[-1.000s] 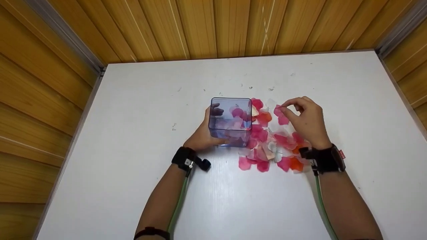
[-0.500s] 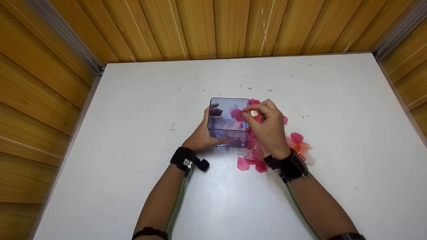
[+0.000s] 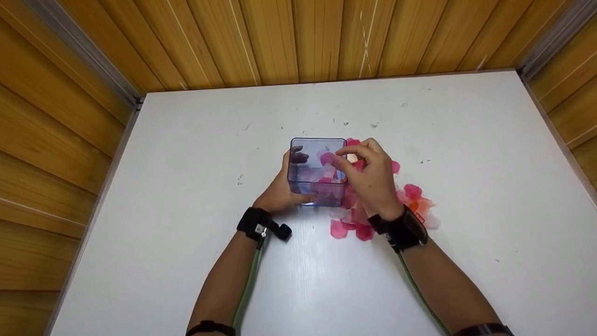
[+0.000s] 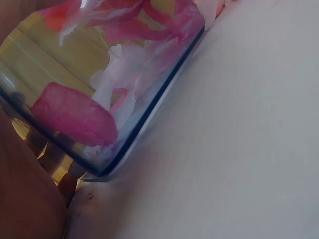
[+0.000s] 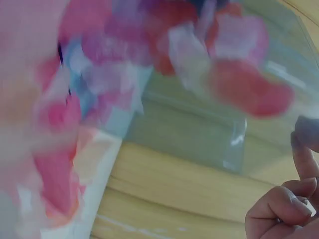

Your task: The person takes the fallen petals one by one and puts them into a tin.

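Observation:
A clear bluish plastic box, open at the top, stands on the table with pink and white petals inside. My left hand grips it from the left, thumb along the front and fingers behind the far side. Over the box's right rim is my right hand, thumb and forefinger apart with nothing seen between them. In the right wrist view a blurred red petal shows through the box wall in the left wrist view, and another red petal appears apart from the fingertips in the right wrist view.
Loose pink, orange and white petals lie on the white table right of the box, partly under my right hand and wrist. Wood-look panels border the table's back and sides. Both wrists wear black straps with green cables.
My right hand has come left from the loose petals to the box, carrying a red petal, and has let it go inside. My left hand still holds the box in place.

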### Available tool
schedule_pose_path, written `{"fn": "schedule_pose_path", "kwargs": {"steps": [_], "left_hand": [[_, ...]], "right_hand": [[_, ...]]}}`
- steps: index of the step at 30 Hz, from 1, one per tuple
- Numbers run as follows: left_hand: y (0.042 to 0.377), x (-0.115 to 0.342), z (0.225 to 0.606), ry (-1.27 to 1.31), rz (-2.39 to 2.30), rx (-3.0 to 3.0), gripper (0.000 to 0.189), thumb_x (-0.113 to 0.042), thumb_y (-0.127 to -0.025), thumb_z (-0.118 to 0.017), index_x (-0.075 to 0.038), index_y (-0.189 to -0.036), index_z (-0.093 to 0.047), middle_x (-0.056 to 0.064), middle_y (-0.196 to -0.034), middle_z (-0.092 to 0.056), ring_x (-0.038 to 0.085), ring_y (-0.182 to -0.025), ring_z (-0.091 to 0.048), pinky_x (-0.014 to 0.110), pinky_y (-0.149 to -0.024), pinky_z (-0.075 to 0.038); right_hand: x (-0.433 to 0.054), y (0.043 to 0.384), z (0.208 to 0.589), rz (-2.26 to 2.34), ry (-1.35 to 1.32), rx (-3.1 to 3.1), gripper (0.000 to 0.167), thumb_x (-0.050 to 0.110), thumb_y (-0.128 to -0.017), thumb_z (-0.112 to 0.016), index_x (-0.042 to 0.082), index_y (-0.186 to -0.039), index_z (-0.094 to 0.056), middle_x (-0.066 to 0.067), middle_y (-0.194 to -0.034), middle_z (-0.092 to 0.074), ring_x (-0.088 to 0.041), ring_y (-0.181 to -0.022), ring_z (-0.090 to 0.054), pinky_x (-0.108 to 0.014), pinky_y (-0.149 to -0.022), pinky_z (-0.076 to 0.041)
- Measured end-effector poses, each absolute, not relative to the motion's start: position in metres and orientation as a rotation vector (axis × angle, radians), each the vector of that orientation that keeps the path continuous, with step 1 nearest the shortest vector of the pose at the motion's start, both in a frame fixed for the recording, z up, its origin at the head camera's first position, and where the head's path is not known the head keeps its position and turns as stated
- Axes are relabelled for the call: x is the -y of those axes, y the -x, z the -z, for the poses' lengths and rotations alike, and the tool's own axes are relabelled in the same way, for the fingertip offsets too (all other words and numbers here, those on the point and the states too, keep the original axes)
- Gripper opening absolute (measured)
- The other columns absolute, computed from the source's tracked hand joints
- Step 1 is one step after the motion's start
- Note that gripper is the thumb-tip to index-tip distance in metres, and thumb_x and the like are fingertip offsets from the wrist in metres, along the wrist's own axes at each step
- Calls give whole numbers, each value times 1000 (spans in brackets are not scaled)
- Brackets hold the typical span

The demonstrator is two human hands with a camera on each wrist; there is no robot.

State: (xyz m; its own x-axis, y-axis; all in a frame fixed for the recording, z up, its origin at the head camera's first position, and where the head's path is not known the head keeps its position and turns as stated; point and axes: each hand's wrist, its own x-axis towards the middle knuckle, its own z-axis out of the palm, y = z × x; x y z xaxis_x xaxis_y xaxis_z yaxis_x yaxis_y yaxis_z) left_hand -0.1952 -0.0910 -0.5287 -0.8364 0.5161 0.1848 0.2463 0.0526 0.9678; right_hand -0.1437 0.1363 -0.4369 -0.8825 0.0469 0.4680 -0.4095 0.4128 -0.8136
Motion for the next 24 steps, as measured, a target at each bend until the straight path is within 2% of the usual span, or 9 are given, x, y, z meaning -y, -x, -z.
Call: {"fn": "schedule_pose_path", "kwargs": {"steps": [5,13,19,24], "left_hand": [[194,91,528,-759,-1845,-2143,125,-23,-68,-98,-14,-160,-13,15,-154,-35,26,-140,-39,46,-115,-37],[195,92,527,-792,-1814,-2184,125,-21,-69,-97,-12,-160,-12,16,-154,-36,28,-141,-38,46,-117,-35],[194,92,527,-779,-1832,-2180,125,-17,-69,-97,-12,-160,-12,18,-153,-36,29,-140,-39,49,-116,-35],[195,92,528,-767,-1834,-2149,124,-21,-70,-96,-16,-160,-11,16,-153,-35,27,-140,-40,46,-116,-37]], "right_hand": [[-175,155,436,-1289,-219,2427,15,9,-94,-77,2,-107,-79,-13,-85,-53,-22,-82,-44,-27,-63,-33],[-247,167,450,-889,-40,2802,21,7,-95,-72,-3,-112,-77,-23,-93,-58,-34,-85,-52,-44,-71,-41],[-252,171,464,-855,42,2997,24,10,-94,-73,-6,-112,-76,-27,-104,-60,-40,-93,-54,-50,-75,-49],[-246,172,470,-862,84,3056,20,9,-94,-72,-7,-107,-77,-29,-110,-64,-43,-98,-57,-54,-78,-52]]}}
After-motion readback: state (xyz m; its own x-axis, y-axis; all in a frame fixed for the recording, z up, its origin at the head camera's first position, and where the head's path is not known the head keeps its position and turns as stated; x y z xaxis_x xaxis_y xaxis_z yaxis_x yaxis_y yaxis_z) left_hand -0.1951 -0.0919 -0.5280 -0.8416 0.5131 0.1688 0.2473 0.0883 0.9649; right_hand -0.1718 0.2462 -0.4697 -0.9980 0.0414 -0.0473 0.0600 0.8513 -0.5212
